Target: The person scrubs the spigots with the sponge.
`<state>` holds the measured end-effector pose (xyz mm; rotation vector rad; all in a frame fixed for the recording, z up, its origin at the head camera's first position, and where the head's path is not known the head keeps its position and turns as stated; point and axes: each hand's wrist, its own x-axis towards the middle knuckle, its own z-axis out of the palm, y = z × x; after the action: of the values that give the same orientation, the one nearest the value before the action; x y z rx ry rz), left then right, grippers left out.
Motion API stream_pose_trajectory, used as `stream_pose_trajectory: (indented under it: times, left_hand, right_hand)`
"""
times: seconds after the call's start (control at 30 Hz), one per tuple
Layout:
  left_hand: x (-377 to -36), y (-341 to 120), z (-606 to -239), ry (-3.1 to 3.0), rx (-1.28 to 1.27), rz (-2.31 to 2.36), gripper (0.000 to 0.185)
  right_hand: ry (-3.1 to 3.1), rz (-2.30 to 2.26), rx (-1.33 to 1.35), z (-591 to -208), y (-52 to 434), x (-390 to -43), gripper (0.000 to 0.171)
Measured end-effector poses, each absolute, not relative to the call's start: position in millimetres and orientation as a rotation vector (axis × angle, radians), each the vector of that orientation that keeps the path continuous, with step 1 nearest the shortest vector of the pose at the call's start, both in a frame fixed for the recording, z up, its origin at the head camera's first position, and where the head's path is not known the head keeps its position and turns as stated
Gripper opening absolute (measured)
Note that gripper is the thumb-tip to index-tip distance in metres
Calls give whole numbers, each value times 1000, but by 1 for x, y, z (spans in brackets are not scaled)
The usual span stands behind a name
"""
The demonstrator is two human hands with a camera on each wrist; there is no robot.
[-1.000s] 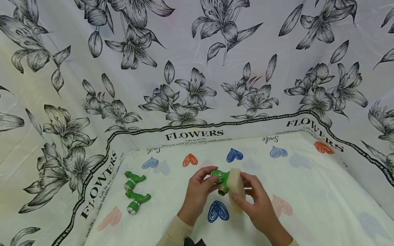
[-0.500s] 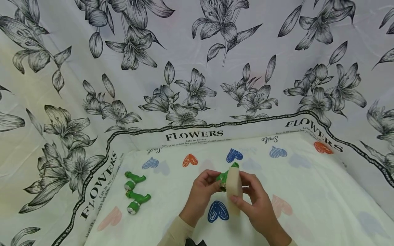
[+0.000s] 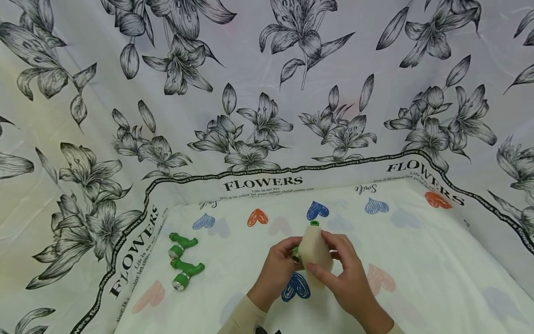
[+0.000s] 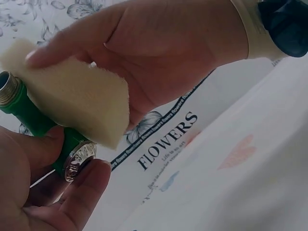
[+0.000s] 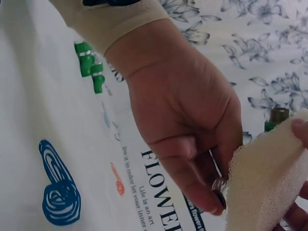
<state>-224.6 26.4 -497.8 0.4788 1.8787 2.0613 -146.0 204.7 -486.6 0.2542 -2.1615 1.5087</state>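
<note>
Now your left hand (image 3: 277, 266) grips the stiff green fitting (image 4: 29, 115) by its body; your right hand (image 3: 342, 273) pinches the soft sponge (image 3: 314, 253) against it.

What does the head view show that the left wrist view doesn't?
Only the head view shows the two spare green fittings lying at the left of the heart-print cloth, the blue heart under the hands, and both sleeves. Only the left wrist view shows, close up, the held green fitting's metal threaded end and its stamped metal cap by the left hand's fingertips. Both show the right hand pressing the cream sponge onto that fitting, and the FLOWERS lettering.
</note>
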Motion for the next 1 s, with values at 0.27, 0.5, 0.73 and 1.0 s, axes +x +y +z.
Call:
stream_pose_trajectory:
  times: [0.27,0.5,0.73,1.0]
  left_hand:
    - [-222,26,-493,1773,574,2082,31]
    - [-221,27,-490,1747,624,2069,33]
    - [-222,26,-492,1777,642,2055,31]
    - [-225,26,-496,1874,549,2047,27]
  right_hand:
    - [-2208,1416,104,-491,216,-154,66]
    - [-2197,1434,32,-492,226,-159,66]
    - [-2209,1540,40,-491,221,-156,65]
    - [-2229,1578,147,-493,210,-151,64]
